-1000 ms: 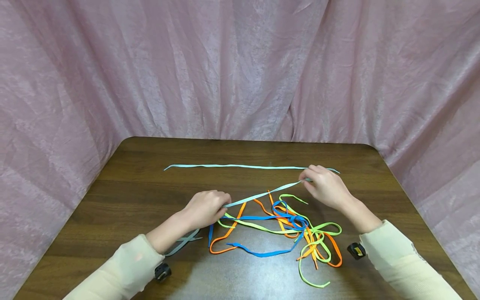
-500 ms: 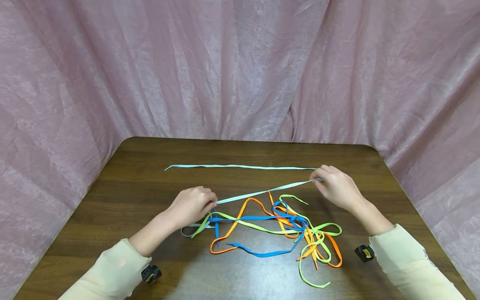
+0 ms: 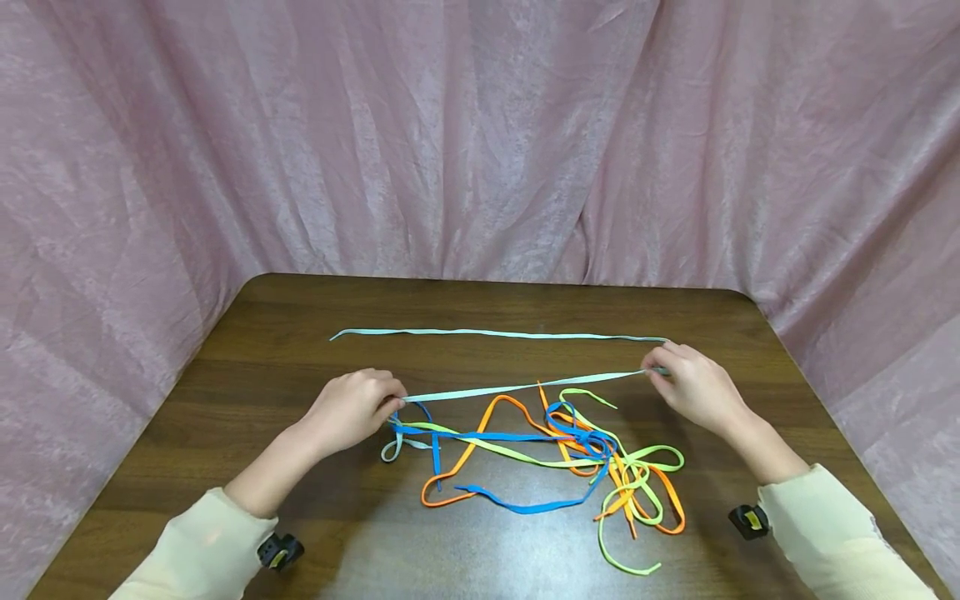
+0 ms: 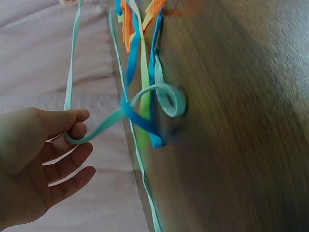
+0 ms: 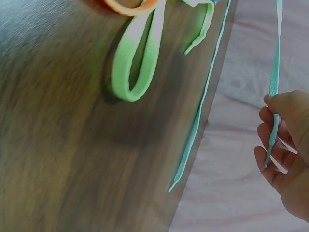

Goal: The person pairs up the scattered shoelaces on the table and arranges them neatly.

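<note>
A light teal shoelace (image 3: 517, 387) is stretched nearly straight between both hands, above the table. My left hand (image 3: 354, 410) pinches it between thumb and index finger; past that grip its tail curls down and loops with a blue shoelace (image 4: 133, 67). My right hand (image 3: 693, 385) pinches the lace near its tip, which hangs past the thumb in the right wrist view. Just below lies a tangle of blue, orange shoelace (image 3: 501, 398) and lime green shoelace (image 3: 517, 454), bunched at the right. The green and blue strands reach left to beneath my left hand.
Another teal shoelace (image 3: 480, 332) lies straight across the far part of the brown wooden table (image 3: 247, 367). A pink curtain (image 3: 480, 142) hangs behind the table's back edge.
My hands have moved apart, left hand leftward and right hand rightward, so a longer stretch of teal lace spans them. The lace's tail and the blue and green ends have been drawn left.
</note>
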The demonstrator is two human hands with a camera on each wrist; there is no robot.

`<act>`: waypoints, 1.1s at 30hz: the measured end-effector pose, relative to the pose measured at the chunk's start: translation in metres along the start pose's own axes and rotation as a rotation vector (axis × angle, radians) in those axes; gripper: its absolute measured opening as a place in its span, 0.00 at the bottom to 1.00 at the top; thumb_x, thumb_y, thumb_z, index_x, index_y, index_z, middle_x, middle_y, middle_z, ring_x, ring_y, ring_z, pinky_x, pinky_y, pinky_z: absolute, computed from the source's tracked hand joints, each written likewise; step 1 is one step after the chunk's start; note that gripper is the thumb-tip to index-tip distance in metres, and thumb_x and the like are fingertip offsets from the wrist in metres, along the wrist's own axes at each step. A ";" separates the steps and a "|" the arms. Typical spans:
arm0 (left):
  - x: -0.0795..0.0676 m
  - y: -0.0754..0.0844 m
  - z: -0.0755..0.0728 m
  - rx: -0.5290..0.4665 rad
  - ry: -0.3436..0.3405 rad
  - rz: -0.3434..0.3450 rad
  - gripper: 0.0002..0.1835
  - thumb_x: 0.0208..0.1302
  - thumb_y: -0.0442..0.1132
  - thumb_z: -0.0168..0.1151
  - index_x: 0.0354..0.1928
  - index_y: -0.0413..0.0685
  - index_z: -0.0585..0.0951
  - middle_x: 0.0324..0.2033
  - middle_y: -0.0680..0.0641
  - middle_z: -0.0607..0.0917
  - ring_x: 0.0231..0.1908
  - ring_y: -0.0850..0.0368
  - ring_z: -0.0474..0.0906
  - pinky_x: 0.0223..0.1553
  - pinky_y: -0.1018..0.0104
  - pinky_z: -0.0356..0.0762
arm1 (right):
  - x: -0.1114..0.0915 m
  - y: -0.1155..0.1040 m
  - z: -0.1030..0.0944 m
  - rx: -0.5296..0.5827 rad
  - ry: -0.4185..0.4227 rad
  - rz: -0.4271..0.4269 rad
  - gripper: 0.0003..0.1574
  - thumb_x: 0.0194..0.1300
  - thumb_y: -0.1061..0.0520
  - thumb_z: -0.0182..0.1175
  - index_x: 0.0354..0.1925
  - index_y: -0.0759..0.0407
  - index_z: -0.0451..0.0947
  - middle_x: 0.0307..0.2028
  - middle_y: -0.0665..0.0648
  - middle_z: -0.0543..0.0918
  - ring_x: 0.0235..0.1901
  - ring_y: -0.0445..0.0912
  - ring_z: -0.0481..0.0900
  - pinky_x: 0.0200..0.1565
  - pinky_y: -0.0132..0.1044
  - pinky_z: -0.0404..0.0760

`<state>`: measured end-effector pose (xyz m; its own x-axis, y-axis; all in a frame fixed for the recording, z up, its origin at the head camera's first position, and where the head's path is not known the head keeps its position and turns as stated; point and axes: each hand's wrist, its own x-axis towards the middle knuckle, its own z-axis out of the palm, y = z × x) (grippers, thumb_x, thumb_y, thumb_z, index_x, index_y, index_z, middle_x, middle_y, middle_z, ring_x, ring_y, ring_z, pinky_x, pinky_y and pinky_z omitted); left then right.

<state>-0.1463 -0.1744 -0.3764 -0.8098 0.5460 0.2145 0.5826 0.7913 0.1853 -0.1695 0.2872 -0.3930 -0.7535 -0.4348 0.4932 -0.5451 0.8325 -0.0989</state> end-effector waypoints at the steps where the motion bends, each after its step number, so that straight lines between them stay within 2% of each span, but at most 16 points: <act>1: -0.001 -0.002 -0.001 0.002 0.003 -0.006 0.02 0.57 0.39 0.63 0.31 0.52 0.83 0.26 0.60 0.79 0.29 0.62 0.76 0.26 0.67 0.73 | -0.002 0.002 -0.001 -0.001 0.002 0.006 0.11 0.46 0.64 0.67 0.29 0.54 0.78 0.29 0.50 0.80 0.29 0.47 0.78 0.25 0.43 0.75; 7: -0.005 -0.014 -0.003 0.020 0.021 -0.029 0.02 0.56 0.38 0.64 0.31 0.53 0.84 0.26 0.60 0.79 0.30 0.60 0.78 0.27 0.62 0.74 | -0.009 0.011 -0.007 -0.016 0.015 0.028 0.12 0.45 0.66 0.67 0.29 0.53 0.77 0.26 0.47 0.78 0.23 0.41 0.72 0.23 0.39 0.70; 21: -0.016 -0.040 -0.011 0.009 0.017 -0.106 0.04 0.57 0.38 0.62 0.33 0.50 0.84 0.29 0.56 0.82 0.31 0.54 0.81 0.27 0.56 0.75 | -0.029 0.030 -0.016 -0.035 0.002 0.073 0.11 0.45 0.66 0.66 0.29 0.54 0.78 0.26 0.47 0.79 0.23 0.43 0.74 0.24 0.41 0.71; 28: -0.020 -0.058 -0.009 -0.003 0.029 -0.146 0.03 0.58 0.38 0.63 0.33 0.50 0.84 0.30 0.54 0.83 0.31 0.52 0.81 0.28 0.53 0.75 | -0.035 0.037 -0.016 -0.035 -0.007 0.073 0.11 0.46 0.67 0.66 0.29 0.54 0.78 0.25 0.47 0.78 0.22 0.39 0.72 0.22 0.37 0.70; 33: -0.023 -0.073 -0.007 -0.011 0.031 -0.176 0.04 0.58 0.38 0.62 0.33 0.49 0.84 0.31 0.52 0.84 0.32 0.51 0.81 0.30 0.51 0.75 | -0.038 0.042 -0.017 -0.048 -0.002 0.084 0.11 0.45 0.67 0.66 0.29 0.54 0.78 0.25 0.47 0.79 0.22 0.39 0.71 0.23 0.38 0.70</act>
<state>-0.1698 -0.2464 -0.3884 -0.8969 0.3907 0.2069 0.4330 0.8708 0.2328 -0.1577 0.3444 -0.4010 -0.7965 -0.3637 0.4830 -0.4621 0.8814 -0.0983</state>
